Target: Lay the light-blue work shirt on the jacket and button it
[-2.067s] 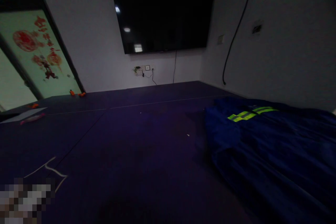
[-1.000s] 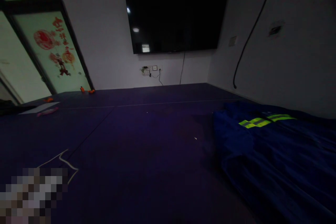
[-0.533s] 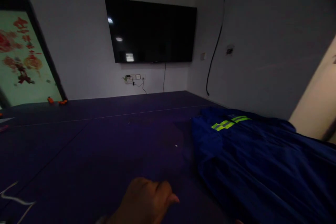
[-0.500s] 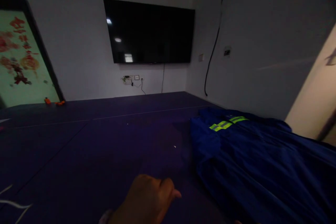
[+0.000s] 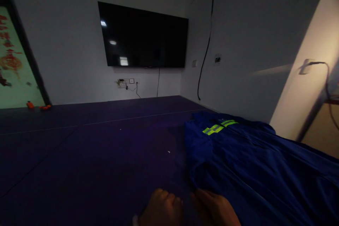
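My left hand (image 5: 164,206) is at the bottom centre with its fingers curled into a fist, above the dark purple floor. What it holds, if anything, is hidden. Just to its right, my right hand (image 5: 215,206) lies at the left edge of a blue work garment (image 5: 238,159), fingers pressed together. Its fingertips are in shadow, so I cannot tell whether they grip the cloth. The garment is spread out with loose folds and has a yellow-green and grey reflective strip (image 5: 219,127) near its far end.
The purple floor covering (image 5: 106,162) has seams and a small white scrap (image 5: 168,152) on it. A television (image 5: 145,37) hangs on the far wall above sockets and cables. A black cable (image 5: 205,56) dangles at the right. Small orange objects (image 5: 45,107) lie by the door.
My left hand has moved right and down, closer to the garment's edge. My right hand has come up into view beside it. The view has turned slightly to the right.
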`<state>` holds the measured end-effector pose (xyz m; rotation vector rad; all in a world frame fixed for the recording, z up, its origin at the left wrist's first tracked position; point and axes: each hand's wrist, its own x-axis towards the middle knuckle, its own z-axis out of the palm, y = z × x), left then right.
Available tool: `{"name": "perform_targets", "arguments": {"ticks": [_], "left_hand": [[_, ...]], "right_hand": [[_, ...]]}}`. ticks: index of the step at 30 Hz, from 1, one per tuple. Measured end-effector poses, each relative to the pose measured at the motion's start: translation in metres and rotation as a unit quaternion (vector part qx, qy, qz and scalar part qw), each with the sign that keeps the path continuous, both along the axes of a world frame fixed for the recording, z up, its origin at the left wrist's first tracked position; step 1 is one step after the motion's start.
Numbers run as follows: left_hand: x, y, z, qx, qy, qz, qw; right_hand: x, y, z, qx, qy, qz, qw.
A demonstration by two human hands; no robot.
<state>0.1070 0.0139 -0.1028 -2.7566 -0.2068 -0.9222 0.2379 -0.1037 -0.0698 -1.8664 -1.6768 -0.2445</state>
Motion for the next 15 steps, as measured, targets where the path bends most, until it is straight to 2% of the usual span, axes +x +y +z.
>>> {"name": "perform_targets", "arguments": {"ticks": [3,6,10,13,15], "left_hand": [[-0.02,0.02,0.007,-0.062,-0.013,0.066,0.996],[-0.034,0.038,0.007,-0.14,-0.015,0.12,0.983],[-0.042,0.054,-0.004,-0.222,0.001,0.193,0.956],[-0.042,0.057,-0.007,-0.243,0.011,0.234,0.941],[-0.041,0.057,-0.006,-0.253,0.018,0.24,0.937]], "right_hand": [[-0.019,0.055,0.034,-0.055,-0.017,-0.019,0.998],[-0.04,0.101,0.043,-0.099,-0.047,0.008,0.994],[-0.051,0.134,0.016,-0.135,-0.066,0.025,0.988],[-0.047,0.14,-0.008,-0.139,-0.069,0.039,0.987],[-0.042,0.14,-0.016,-0.141,-0.065,0.044,0.987]]}}
